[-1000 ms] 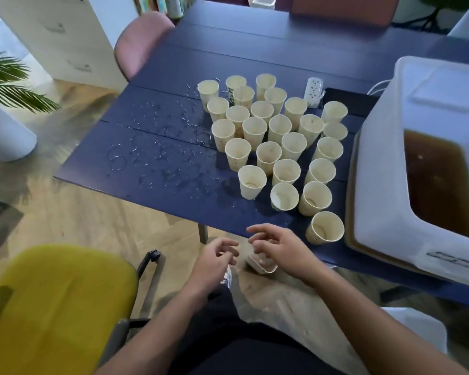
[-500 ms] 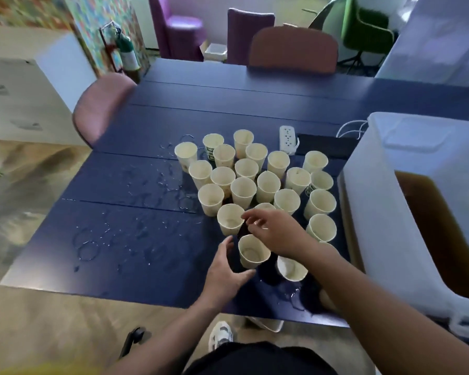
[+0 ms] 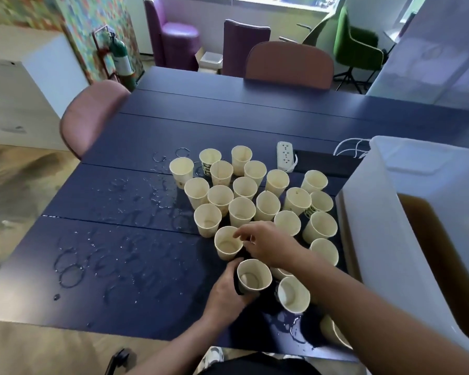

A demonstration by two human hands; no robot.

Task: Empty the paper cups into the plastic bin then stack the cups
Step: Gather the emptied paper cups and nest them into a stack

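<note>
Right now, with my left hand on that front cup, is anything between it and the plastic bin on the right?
Yes. The left hand grips the front cup, and the right forearm crosses the straight line to the plastic bin. Another cup also stands beside it on that side. Lifting over them looks workable.

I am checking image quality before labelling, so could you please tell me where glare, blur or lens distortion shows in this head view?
Head view: window light glares pale along the far boards of the dark blue slatted table; the wet ring marks glint; straight edges bow, as with a wide lens; the cream paper cups look sharp enough, the right hand slightly soft; the white plastic bin is washed out.
</note>
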